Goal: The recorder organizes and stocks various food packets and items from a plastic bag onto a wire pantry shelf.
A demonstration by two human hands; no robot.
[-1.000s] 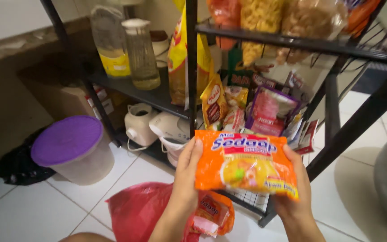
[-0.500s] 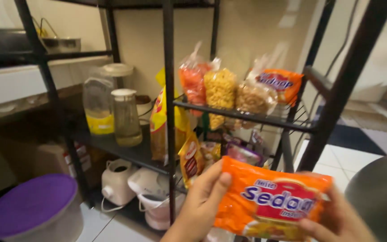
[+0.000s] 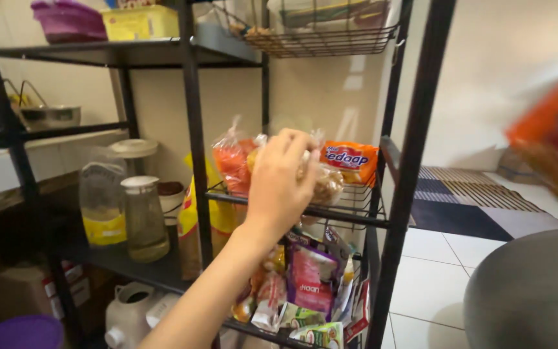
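- Fingers (image 3: 295, 143) of the left hand (image 3: 282, 184) curl loosely over the clear snack bags (image 3: 321, 184) in the wire basket (image 3: 350, 210), touching them; whether they grip one is unclear.
- Right hand is out of sight; a blurred orange noodle packet (image 3: 553, 142) fills the right edge of the head view.
- Another orange packet (image 3: 351, 161) lies in the same basket, just beside the bags.
- Two clear jugs (image 3: 124, 210) stand on the black shelf (image 3: 130, 268) at left.

L hand (image 3: 283, 184) at snack bags (image 3: 321, 184) in wire basket (image 3: 356, 210); jugs (image 3: 124, 210) on shelf to left.
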